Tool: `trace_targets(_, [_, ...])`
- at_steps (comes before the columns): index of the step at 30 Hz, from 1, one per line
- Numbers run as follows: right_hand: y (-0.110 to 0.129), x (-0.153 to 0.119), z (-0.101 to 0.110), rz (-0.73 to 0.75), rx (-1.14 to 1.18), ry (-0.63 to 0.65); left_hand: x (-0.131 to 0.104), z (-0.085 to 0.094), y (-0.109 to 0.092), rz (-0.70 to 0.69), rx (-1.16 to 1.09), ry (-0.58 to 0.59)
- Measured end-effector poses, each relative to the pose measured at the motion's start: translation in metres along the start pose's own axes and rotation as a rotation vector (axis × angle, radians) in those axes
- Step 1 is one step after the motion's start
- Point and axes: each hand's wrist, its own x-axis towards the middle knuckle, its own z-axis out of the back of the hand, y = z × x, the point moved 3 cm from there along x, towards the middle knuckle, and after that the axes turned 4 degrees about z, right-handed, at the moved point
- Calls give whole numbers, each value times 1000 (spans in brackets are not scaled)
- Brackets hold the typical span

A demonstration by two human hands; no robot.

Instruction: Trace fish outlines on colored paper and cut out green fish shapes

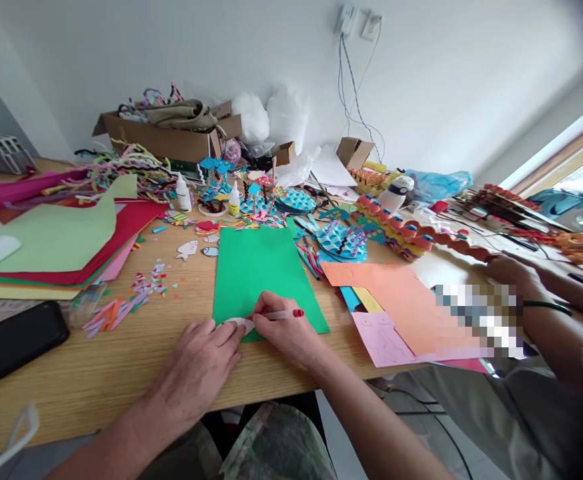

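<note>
A green sheet of paper [264,267] lies on the wooden table [136,363] in front of me. My right hand [284,330] is closed around a pen [286,314] with a red end, its tip near a small white paper cutout [239,323] at the sheet's lower edge. My left hand [199,363] presses on that cutout with its fingers spread flat. The cutout's left part is hidden under the fingers. White fish cutouts [187,250] lie left of the green sheet.
Coloured papers [66,233] and a black phone [16,343] lie left, paper scraps [116,312] nearer. Orange paper [386,293] is right, beside another person's hand [514,273]. Glue bottles [183,193], blue crafts [341,241] and a cardboard box [161,137] stand behind.
</note>
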Motion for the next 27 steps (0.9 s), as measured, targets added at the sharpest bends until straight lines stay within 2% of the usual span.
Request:
trace_targets(7, [5, 8, -6, 37, -27, 20, -3, -6, 1, 23, -53, -1])
trace_targets(16, [7, 12, -10, 23, -10, 36, -3, -5, 0, 52, -82, 48])
trace_targets(27, [9, 14, -10, 8, -24, 37, -8, -4, -3, 48, -40, 20])
